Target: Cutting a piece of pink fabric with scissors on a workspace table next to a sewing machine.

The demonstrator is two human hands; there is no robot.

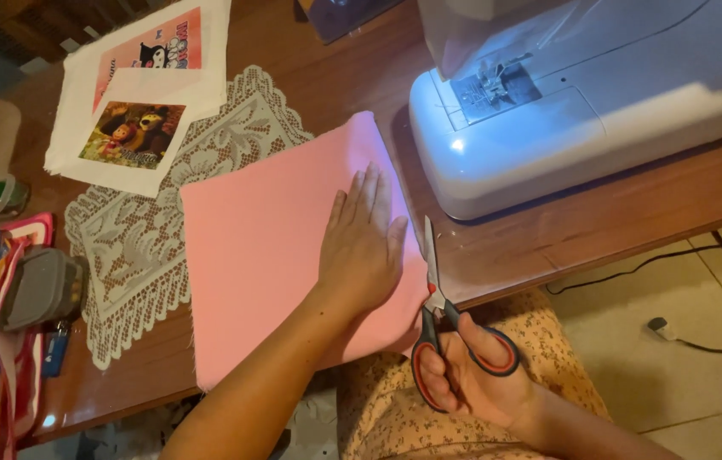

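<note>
While the far left of the tabletop point(531, 243) is crowded with colourful fabric pieces and a grey box point(40, 287), the work itself sits further right. A white lace doily point(135, 247) lies under the left edge of the pink cloth point(259, 255), and 2 printed cartoon patches point(135, 94) rest beyond the doily, well apart from either hand.

The pink cloth is a roughly square, smooth, plain piece, seemingly folded, lying tilted on the tabletop with its near edge hanging just over the table's front. Its right edge runs from the far corner near the sewing machine point(582, 111) down toward the person's lap.

The left hand point(361, 247) lies flat and open on the cloth's right part, fingers spread and pointing away from the body, pressing the fabric down and gripping nothing.

Just right of that hand, the scissors point(433, 298) lie along the cloth's right edge. Their long axis runs nearly straight away from the person, blades pointing toward the sewing machine, tips just beside the left hand's thumb. The blades look nearly closed, at or touching the cloth's edge; whether fabric sits between them I cannot tell.

The right hand point(472, 375) is curled through the red-and-grey handles, gripping the scissors below the table's front edge, over a floral-print lap. It is the hand nearer the edge.

The white sewing machine stands beyond, at the right, apart from both hands.
</note>
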